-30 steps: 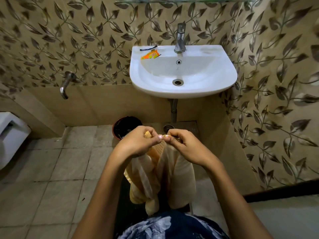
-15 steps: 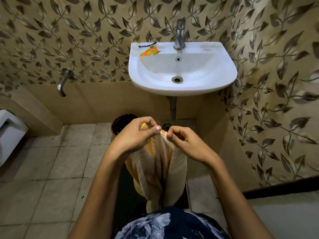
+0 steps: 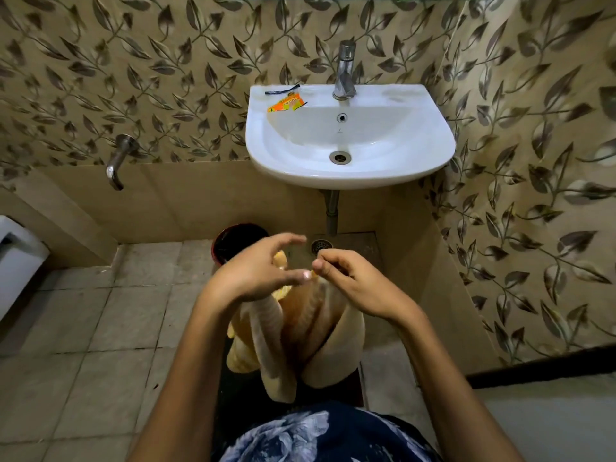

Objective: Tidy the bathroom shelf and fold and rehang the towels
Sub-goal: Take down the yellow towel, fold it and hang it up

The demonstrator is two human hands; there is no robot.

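Note:
A beige and yellow towel [image 3: 300, 331] hangs in bunched folds in front of me, below both hands. My right hand [image 3: 353, 285] pinches its top edge between thumb and fingertips. My left hand [image 3: 256, 271] has its fingers spread and curved. Its thumb points toward my right hand, and a yellow part of the towel lies over that thumb, so the cloth still hangs from it. The towel's lower end reaches down to my dark floral clothing [image 3: 320, 435].
A white wall basin [image 3: 413, 168] with a chrome tap [image 3: 345, 70] is straight ahead, an orange sachet [image 3: 286, 104] on its rim. A dark red bin [image 3: 233, 241] and a floor drain [image 3: 321, 246] sit below. Wall spout [image 3: 118, 160] at left, white fixture [image 3: 20, 255] at far left.
My left hand's fingers have opened from a pinch on the towel's edge and spread apart. My right hand keeps its pinch. The view has tilted slightly, and the basin sits lower in the frame.

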